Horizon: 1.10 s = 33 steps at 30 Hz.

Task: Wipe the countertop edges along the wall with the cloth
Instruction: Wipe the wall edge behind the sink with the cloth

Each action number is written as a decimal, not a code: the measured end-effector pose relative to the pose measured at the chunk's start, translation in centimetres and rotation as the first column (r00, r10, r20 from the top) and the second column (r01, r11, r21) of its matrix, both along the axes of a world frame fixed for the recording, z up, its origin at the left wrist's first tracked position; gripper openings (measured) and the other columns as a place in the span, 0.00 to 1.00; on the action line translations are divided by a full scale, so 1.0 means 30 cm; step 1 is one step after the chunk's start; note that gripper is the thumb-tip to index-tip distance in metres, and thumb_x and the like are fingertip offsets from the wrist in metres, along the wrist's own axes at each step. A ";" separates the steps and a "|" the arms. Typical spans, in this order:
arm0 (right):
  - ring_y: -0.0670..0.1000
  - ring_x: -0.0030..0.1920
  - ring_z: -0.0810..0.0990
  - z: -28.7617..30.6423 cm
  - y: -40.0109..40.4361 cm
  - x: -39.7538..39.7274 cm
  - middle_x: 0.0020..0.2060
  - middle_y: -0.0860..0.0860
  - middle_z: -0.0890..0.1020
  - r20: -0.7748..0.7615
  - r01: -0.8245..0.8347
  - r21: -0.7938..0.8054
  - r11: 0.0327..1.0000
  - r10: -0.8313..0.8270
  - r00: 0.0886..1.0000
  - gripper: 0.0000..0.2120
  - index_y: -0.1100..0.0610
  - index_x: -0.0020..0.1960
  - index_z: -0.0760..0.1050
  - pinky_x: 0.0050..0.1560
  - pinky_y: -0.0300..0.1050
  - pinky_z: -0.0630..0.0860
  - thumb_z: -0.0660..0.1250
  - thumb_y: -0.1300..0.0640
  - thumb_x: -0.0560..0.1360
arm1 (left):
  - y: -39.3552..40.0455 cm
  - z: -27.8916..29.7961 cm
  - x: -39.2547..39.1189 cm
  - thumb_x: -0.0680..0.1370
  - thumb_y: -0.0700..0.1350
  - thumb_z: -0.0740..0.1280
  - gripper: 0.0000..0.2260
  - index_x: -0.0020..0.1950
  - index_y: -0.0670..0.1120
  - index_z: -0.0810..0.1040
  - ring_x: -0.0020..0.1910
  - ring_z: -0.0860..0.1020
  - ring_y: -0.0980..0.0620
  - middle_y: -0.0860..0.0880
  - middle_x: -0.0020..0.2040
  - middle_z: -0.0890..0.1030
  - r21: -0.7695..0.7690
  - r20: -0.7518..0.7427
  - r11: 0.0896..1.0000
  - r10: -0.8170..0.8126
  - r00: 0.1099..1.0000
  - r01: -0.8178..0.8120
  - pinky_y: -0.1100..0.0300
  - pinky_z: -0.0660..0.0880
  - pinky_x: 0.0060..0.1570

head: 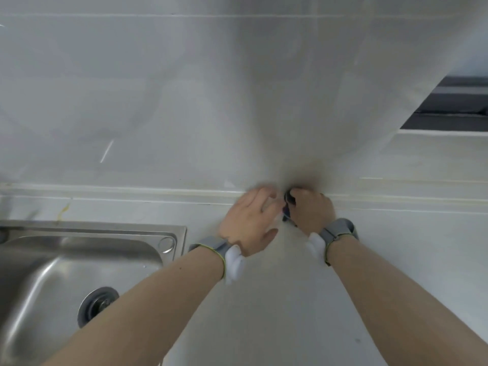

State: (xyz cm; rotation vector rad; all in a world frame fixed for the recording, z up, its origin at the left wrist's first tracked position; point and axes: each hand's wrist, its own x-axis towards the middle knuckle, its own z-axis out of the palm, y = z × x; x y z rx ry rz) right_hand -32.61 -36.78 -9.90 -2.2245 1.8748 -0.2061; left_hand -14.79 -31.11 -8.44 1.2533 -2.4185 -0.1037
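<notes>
We are seeing soft, even, fairly bright light over the pale wall (237, 101). Below the wall, a dark smudge of shadow is gathering where the left hand (248, 220) and right hand (311, 210) meet; the left one is smearing with motion blur. Left of the wall's base, the steel sink (79, 260) is catching dull glare. Straight seams are bowing near the frame's edges.
</notes>
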 end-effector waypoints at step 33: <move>0.61 0.41 0.82 -0.013 0.054 0.845 0.42 0.58 0.83 -0.183 -0.234 -0.060 0.970 0.220 0.958 0.17 0.58 0.57 0.68 0.34 0.45 0.67 0.69 0.56 0.72 | 0.235 -0.075 0.909 0.75 0.57 0.66 0.14 0.35 0.49 0.75 0.36 0.78 0.46 0.50 0.32 0.78 0.663 -0.017 0.437 0.820 0.571 -0.608 0.54 0.79 0.42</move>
